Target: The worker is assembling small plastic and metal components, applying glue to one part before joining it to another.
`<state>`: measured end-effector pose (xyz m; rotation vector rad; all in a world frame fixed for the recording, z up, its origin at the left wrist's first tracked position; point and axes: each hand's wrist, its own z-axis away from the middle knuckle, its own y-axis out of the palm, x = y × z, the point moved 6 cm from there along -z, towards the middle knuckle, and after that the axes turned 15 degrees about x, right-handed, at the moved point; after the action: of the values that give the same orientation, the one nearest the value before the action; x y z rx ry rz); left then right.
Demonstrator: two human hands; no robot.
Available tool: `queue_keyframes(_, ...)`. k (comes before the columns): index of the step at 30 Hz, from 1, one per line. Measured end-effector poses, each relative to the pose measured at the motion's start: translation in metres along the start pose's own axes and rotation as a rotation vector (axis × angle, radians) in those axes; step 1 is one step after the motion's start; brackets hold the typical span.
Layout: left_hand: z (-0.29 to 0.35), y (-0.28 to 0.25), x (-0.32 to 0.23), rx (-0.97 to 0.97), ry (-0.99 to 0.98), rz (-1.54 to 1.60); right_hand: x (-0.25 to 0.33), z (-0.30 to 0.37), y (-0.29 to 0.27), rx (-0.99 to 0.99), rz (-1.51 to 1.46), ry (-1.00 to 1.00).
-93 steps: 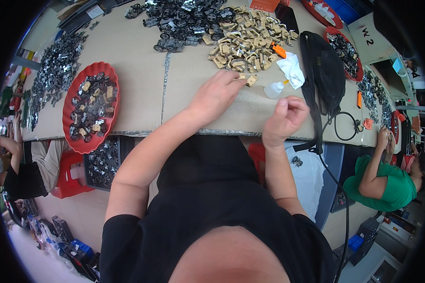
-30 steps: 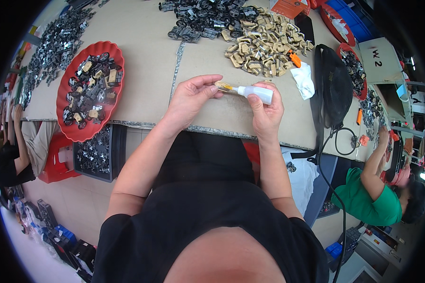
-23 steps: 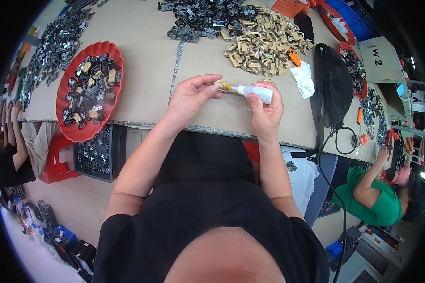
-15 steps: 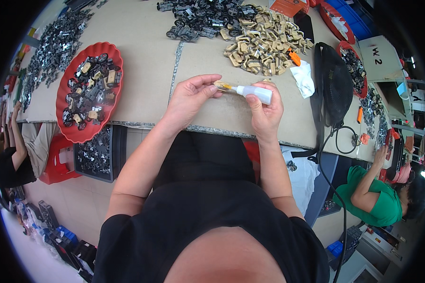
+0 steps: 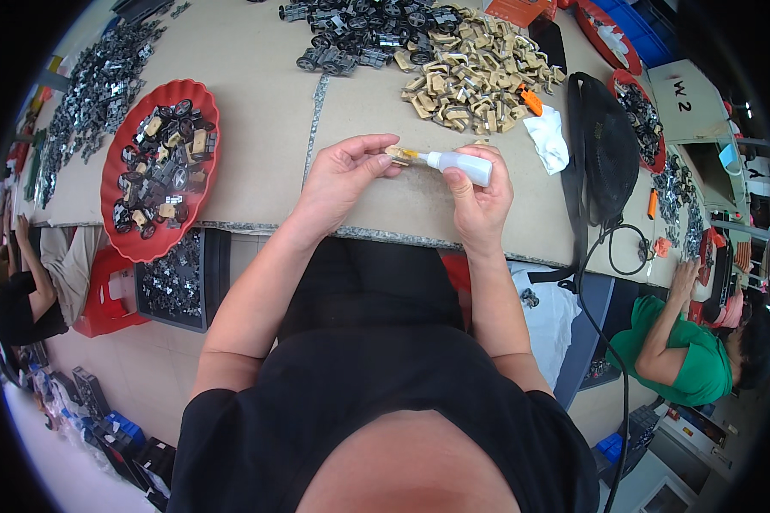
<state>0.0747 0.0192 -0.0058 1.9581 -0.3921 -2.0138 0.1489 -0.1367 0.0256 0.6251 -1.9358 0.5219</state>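
Note:
My left hand [image 5: 344, 181] pinches a small tan plastic part [image 5: 399, 157] between thumb and fingers above the table's near edge. A small translucent squeeze bottle [image 5: 466, 168] lies across my right hand [image 5: 482, 201], which is closed around it. Its narrow nozzle points left and meets the tan part, or nearly so; I cannot tell whether they touch. Something yellowish-orange shows at the nozzle's tip. Beyond my hands is a heap of similar tan parts [image 5: 479, 77], beside a pile of black wheeled toy chassis [image 5: 364, 34].
A red scalloped tray [image 5: 111, 192] of assembled pieces stands at the left, near a heap of grey parts [image 5: 94, 94]. To the right lie a white tissue [image 5: 547, 141], an orange tool [image 5: 532, 103] and a black bag [image 5: 607, 154] with a cable. A co-worker in green [image 5: 676, 350] sits farther right.
My hands, the tan part and the bottle hold almost the same position. At the right, the co-worker's arms have shifted slightly.

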Motion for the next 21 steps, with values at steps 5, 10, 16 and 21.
queue_keyframes(5, 0.0005, 0.0005, -0.001, -0.003, 0.003, 0.008, 0.0031, 0.0002, -0.0002, -0.006, 0.074, -0.032)
queue_keyframes(10, 0.0002, -0.0012, 0.0007, -0.007, 0.002, 0.023, 0.0044, 0.0001, -0.0007, -0.005, 0.149, -0.039)
queue_keyframes(16, 0.0012, -0.0018, -0.0001, -0.019, 0.01, 0.029, 0.0035, 0.0008, -0.0017, -0.013, 0.14, -0.047)
queue_keyframes(21, 0.0011, -0.0028, 0.0008, -0.027, 0.019, 0.038, 0.0016, 0.0015, -0.0014, -0.002, 0.116, -0.011)
